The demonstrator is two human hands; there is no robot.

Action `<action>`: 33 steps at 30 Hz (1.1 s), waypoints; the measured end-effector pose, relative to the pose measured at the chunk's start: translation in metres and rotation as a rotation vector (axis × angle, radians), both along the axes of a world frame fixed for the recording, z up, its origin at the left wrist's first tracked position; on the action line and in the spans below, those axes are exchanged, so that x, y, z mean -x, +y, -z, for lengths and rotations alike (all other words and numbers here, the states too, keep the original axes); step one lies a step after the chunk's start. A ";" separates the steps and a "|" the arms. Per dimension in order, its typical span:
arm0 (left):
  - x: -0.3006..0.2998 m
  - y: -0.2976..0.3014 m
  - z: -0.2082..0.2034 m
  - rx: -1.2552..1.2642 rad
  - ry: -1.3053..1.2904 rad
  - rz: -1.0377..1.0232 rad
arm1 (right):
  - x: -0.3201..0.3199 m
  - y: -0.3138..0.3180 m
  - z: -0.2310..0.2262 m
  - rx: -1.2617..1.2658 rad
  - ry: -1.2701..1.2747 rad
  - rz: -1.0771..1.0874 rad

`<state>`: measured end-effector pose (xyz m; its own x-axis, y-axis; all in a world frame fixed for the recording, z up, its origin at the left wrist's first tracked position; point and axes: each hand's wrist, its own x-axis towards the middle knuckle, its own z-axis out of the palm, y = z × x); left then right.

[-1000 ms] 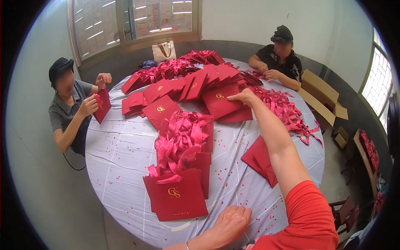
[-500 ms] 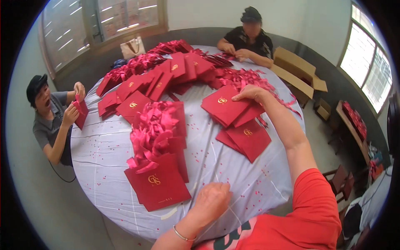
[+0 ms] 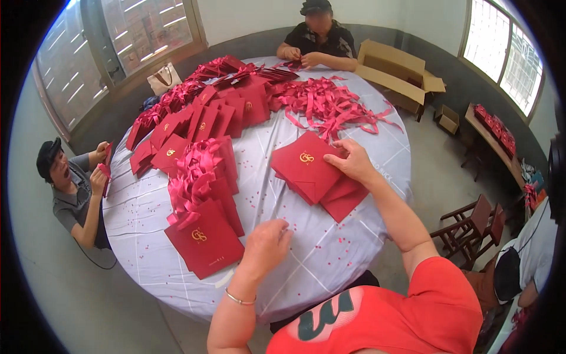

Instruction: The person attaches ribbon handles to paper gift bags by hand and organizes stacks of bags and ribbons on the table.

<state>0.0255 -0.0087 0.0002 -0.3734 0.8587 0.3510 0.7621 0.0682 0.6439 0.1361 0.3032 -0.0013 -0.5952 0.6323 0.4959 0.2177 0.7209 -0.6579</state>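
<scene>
Holding the top red bag (image 3: 295, 159) of a small stack by its right edge, right hand (image 3: 352, 163): thumb on the bag's face, fingers at the edge, so the grip looks closed in a pinch. Stack lies on the right half of the table (image 3: 141, 251), bags fanned and overlapping, no ribbon visible on them. Left hand (image 3: 266, 245) is over the near side of the table, right of the ribboned row (image 3: 203, 239), fingers loosely curled; nothing seen in it, palm hidden, cannot tell how far that grip is closed.

Progress, judged by ribbons: part done, plenty left. Done-looking: the ribboned row left of the left hand, bags overlapping with pink loops bunched on top, plus a far row (image 3: 171, 106) on the window side, also topped with ribbon. Left-looking: the stack at the right hand and the big middle pile (image 3: 206, 121), where most bags show no ribbon. Loose ribbon heap (image 3: 336, 109) sits beyond the stack, plenty there, apparently unused.

Co-worker at left (image 3: 76, 194) holds one bag with ribbon on it; co-worker across (image 3: 321, 44) has both hands on something small and dark red, too small to tell. Open cardboard box (image 3: 392, 71) stands past the table at right, contents not clear.
</scene>
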 end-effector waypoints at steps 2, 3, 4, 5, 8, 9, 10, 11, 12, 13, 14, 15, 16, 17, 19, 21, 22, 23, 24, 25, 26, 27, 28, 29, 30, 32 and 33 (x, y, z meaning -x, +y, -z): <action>0.003 0.001 0.004 -0.046 -0.013 -0.035 | -0.003 -0.007 0.004 -0.016 -0.044 -0.003; 0.003 0.002 0.004 -0.031 -0.062 -0.044 | -0.001 -0.008 0.002 -0.042 0.000 -0.050; 0.002 0.004 0.004 -0.022 -0.057 -0.040 | -0.001 -0.008 0.002 -0.069 0.046 -0.092; 0.000 0.007 0.006 -0.042 -0.123 -0.083 | -0.003 -0.008 0.002 -0.061 0.053 -0.087; -0.005 0.012 0.008 -0.073 -0.219 -0.143 | -0.006 -0.006 0.001 -0.318 0.241 -0.115; -0.007 0.011 0.006 -0.078 -0.164 -0.183 | -0.007 -0.007 0.002 -0.329 0.231 -0.135; -0.010 0.011 0.004 -0.079 -0.115 -0.221 | -0.009 -0.007 0.004 -0.337 0.214 -0.155; -0.010 0.012 0.000 -0.076 -0.073 -0.211 | -0.009 -0.007 0.006 -0.321 0.170 -0.166; -0.010 0.014 -0.005 -0.031 -0.013 -0.216 | -0.011 -0.005 0.007 -0.314 0.174 -0.157; -0.011 0.017 -0.013 0.017 0.046 -0.225 | -0.013 -0.007 0.006 -0.309 0.156 -0.195; -0.009 0.020 -0.020 0.116 0.151 -0.202 | -0.015 -0.012 0.000 -0.303 0.140 -0.236; -0.007 0.029 -0.027 0.194 0.187 -0.212 | -0.016 -0.016 -0.007 -0.417 0.254 -0.249; -0.007 0.042 -0.039 0.273 0.226 -0.221 | -0.020 -0.014 -0.008 -0.404 0.261 -0.240; -0.002 0.053 -0.046 0.196 0.311 -0.199 | -0.021 -0.014 -0.010 -0.431 0.179 -0.302; 0.020 0.079 -0.035 0.148 0.523 -0.277 | -0.021 -0.016 -0.014 -0.467 0.126 -0.405; 0.019 0.101 -0.042 0.229 0.496 -0.204 | -0.024 -0.015 -0.014 -0.449 0.121 -0.434; 0.015 0.114 -0.042 0.233 0.531 -0.160 | -0.027 -0.012 -0.014 -0.444 0.091 -0.469; 0.010 0.122 -0.041 0.338 0.452 -0.214 | -0.025 -0.010 -0.010 -0.437 0.139 -0.479; 0.008 0.125 -0.042 0.343 0.470 -0.209 | -0.024 -0.008 -0.009 -0.434 0.155 -0.469; 0.003 0.127 -0.039 0.325 0.447 -0.243 | -0.025 -0.005 -0.009 -0.386 0.079 -0.483; -0.001 0.128 -0.037 0.305 0.421 -0.280 | -0.026 -0.003 -0.008 -0.338 0.002 -0.500; -0.003 0.126 -0.035 0.257 0.424 -0.286 | -0.028 -0.002 -0.007 -0.303 0.056 -0.483; -0.005 0.124 -0.034 0.260 0.429 -0.284 | -0.029 -0.004 -0.009 -0.300 0.061 -0.481; -0.006 0.121 -0.033 0.165 0.339 -0.308 | -0.028 -0.007 -0.010 -0.158 0.154 -0.439; -0.006 0.117 -0.032 0.069 0.246 -0.333 | -0.025 -0.009 -0.009 -0.016 0.244 -0.397; -0.004 0.109 -0.026 -0.040 -0.083 -0.286 | -0.018 -0.004 -0.002 0.024 0.404 -0.217; -0.001 0.104 -0.024 -0.152 -0.413 -0.239 | -0.016 0.001 0.002 0.072 0.446 -0.117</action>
